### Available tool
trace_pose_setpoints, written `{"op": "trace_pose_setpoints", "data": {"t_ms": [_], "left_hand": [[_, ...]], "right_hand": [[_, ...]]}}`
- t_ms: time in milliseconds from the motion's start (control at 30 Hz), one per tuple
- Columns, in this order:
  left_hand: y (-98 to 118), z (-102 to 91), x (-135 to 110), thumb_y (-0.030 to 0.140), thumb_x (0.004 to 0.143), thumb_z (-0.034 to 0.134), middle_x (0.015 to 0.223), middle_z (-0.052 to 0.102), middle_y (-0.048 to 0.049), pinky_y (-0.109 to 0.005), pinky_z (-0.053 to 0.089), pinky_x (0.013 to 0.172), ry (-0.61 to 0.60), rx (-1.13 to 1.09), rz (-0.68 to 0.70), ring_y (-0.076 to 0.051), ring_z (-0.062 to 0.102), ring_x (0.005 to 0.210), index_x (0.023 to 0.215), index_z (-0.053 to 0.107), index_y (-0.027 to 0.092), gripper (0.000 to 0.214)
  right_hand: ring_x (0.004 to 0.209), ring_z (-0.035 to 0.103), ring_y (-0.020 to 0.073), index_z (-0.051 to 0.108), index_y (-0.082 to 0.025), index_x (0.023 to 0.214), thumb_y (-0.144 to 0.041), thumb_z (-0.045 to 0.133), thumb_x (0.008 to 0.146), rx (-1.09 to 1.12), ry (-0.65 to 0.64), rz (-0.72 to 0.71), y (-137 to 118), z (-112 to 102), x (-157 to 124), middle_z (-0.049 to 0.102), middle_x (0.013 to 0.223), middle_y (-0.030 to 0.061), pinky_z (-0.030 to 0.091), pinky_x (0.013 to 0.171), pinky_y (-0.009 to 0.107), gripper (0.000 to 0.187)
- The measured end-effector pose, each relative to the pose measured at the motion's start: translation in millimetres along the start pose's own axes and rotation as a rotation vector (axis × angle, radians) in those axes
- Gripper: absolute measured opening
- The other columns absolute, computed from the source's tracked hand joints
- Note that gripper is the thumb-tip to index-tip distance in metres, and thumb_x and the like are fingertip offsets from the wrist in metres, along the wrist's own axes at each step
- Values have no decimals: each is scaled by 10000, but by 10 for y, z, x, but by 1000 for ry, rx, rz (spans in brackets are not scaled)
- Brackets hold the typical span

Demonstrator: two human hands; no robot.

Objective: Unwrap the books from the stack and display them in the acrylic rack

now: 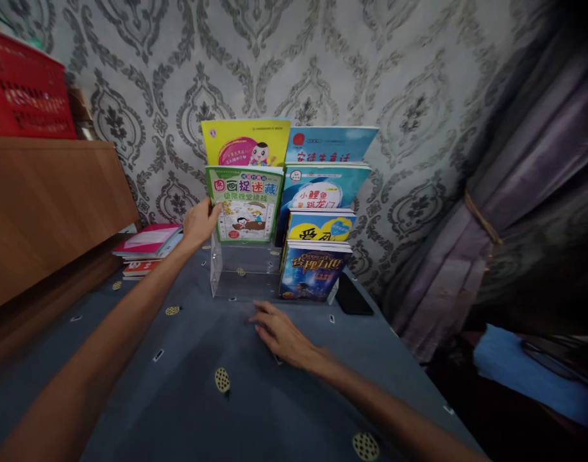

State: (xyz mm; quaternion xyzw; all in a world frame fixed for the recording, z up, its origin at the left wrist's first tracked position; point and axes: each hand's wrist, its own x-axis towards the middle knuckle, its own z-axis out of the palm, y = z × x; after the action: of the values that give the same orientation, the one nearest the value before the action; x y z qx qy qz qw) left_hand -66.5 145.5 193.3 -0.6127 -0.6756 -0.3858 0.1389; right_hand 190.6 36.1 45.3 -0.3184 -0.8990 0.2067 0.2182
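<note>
Forearms come in from the bottom edge over a blue-grey spotted tablecloth (188,398). My right hand (279,333) lies palm down on the cloth, fingers loosely spread and flat. It holds nothing and sits just in front of the clear acrylic stepped rack (236,277).

My left hand (201,221) reaches to the rack's left side and pinches the left edge of the green-covered picture book (245,205). The thumb is on the front cover; the other fingers are hidden behind it. That book stands upright in the rack's left column, one step in front of the yellow-covered book with a cartoon child (245,141), which is in the back slot.

The right column holds four books, stepped down toward me:
- a light blue book with red characters (332,144) at the back
- a teal and white book (322,186)
- a yellow and blue book (320,226)
- a dark blue book with a night-sky cover (313,273) in the front slot

A flat black slab (354,296) lies on the cloth just right of the rack; I can't tell what it is. A low stack of pink and red books (147,247) lies on the cloth near my left hand. A red plastic crate (24,90) sits on top of the brown wooden cabinet (48,205) at far left. A purple tied-back curtain (515,192) hangs on the right.
</note>
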Motion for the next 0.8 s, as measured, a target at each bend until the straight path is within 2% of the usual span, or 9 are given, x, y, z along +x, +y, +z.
{"op": "trace_pose_setpoints", "data": {"t_ms": [233,433,600,800], "left_hand": [[69,-11,111,382,990,360,1022,718,-134,-336,429,767,-55,50,-63,-301,640,994,997,647,200,341],[51,-3,142,356,1023,286,1042,726,-134,-332,434,791,-62,87,-24,-291,656,1006,1041,655,195,403],[33,35,158,334,1029,288,1060,721,-146,-333,431,810,-38,66,-6,-292,658,1019,1024,654,186,395],[24,73,188,332,1033,262,994,737,-140,-344,444,819,-45,62,4,-289,666,970,1022,665,169,435]], "right_hand": [[1294,564,242,670,-189,1157,-101,521,920,9,151,-124,-50,-315,334,544,1409,161,512,1015,426,294],[1291,559,241,675,-181,1143,-117,508,936,9,204,-172,-135,-496,518,550,1392,165,510,1013,444,274],[1289,556,243,679,-172,1140,-109,517,930,20,188,-158,-138,-461,541,553,1383,165,538,961,409,272],[1180,619,235,682,-181,1118,-86,520,921,38,179,-148,-68,-342,515,558,1374,164,542,934,434,272]]}}
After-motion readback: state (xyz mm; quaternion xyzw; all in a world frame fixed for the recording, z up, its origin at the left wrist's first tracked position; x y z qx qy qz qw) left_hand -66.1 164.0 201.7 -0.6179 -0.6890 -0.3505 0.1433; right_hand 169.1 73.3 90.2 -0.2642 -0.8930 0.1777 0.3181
